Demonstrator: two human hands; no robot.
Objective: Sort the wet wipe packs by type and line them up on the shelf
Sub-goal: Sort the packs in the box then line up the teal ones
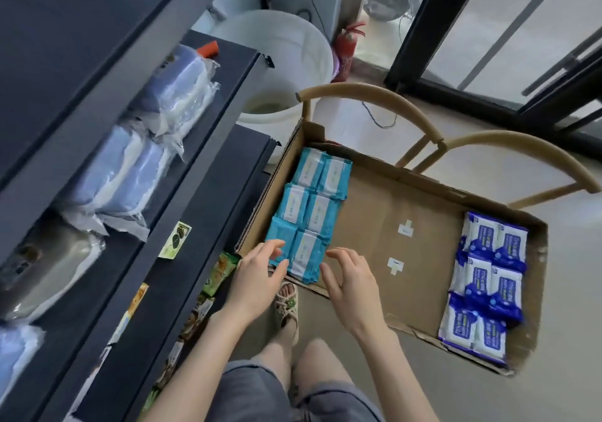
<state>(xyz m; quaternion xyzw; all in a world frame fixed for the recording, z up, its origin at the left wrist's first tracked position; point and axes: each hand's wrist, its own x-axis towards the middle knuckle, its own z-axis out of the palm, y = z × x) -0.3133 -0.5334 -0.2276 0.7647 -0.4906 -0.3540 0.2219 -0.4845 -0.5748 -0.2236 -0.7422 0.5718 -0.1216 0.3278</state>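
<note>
1. Here, the left hand [257,275] and right hand [348,278], both loose-fingered and holding nothing, flank the nearest teal packs [306,252] at lower centre. Whether the left fingertips touch them is unclear.
2. The teal packs fill the left side of the cardboard box [407,226]; dark blue packs [488,275] lie at its right.
3. These soft, slick film pouches likely sag and slide, so squeezing a stack by its long sides looks safest.
4. The shelf [202,210] stands at frame left.

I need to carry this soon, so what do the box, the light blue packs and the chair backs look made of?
Box: brown corrugated cardboard, matte; fluting shows along its left wall edge. Light blue packs: soft plastic film, faint sheen, crimped end seams. Chair backs: probably wood, smooth tan bent rails, though the finish leaves it open.
</note>
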